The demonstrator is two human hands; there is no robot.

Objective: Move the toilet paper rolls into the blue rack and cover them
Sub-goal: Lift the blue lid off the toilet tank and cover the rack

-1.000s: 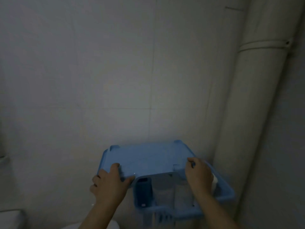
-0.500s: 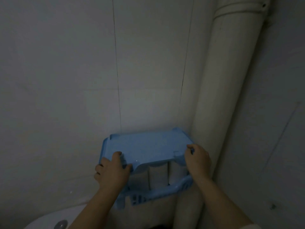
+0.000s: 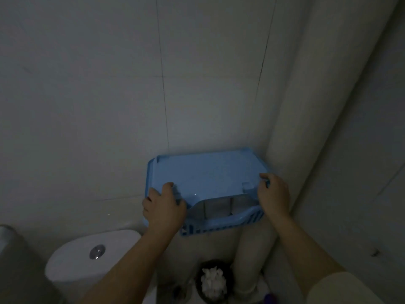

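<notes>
A blue rack (image 3: 221, 227) hangs on the tiled wall beside a thick pipe. Its flat blue lid (image 3: 208, 174) lies nearly level over the top. Through the curved front gap I see toilet paper rolls (image 3: 221, 208) standing side by side inside. My left hand (image 3: 164, 207) grips the lid's front left corner. My right hand (image 3: 272, 195) grips its front right corner.
A wide white pipe (image 3: 306, 106) runs up the corner right of the rack. A white toilet cistern (image 3: 92, 255) with a flush button stands lower left. A dark bin (image 3: 213, 281) with crumpled paper sits on the floor below. The room is dim.
The lid has come down flatter over the rack with both hands still on it. My view has tilted down, bringing the cistern and bin into sight.
</notes>
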